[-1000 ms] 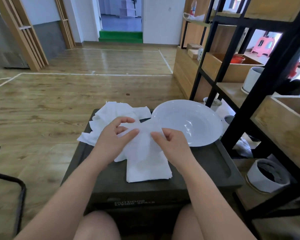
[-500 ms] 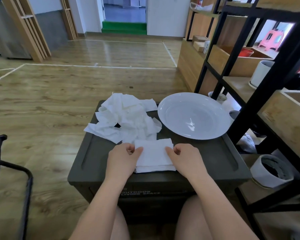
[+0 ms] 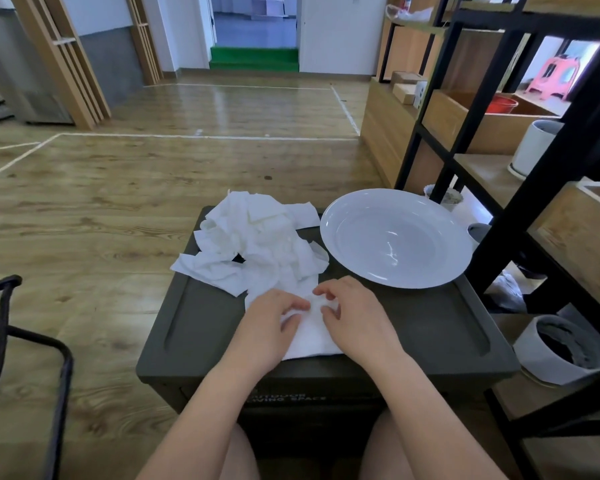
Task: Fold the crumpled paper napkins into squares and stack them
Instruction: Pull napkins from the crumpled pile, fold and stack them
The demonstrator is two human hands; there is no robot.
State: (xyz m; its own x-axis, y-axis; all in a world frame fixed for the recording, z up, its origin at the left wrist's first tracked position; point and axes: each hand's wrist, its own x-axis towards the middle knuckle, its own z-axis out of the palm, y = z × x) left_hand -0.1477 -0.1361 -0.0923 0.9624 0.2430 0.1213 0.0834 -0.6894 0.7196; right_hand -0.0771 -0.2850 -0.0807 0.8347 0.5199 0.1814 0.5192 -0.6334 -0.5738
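Note:
A white folded napkin point(image 3: 309, 342) lies flat at the near middle of the dark box lid point(image 3: 430, 327), and its near edge looks like more than one layer. My left hand point(image 3: 269, 329) and my right hand point(image 3: 355, 317) sit side by side on top of it. Their curled fingertips meet over its far part and pinch the paper. A loose pile of crumpled white napkins point(image 3: 257, 240) spreads over the lid's far left, just beyond my fingers.
A large white empty plate point(image 3: 395, 237) rests on the lid's far right. A black metal shelf frame point(image 3: 520, 209) with wooden boxes stands close on the right, with white pots point(image 3: 565, 358) below. A black chair frame point(image 3: 21, 337) is at the left.
Earlier I held a napkin up in front of me, then laid it on the folded one with hands at its sides. Now both hands have moved inward onto its top.

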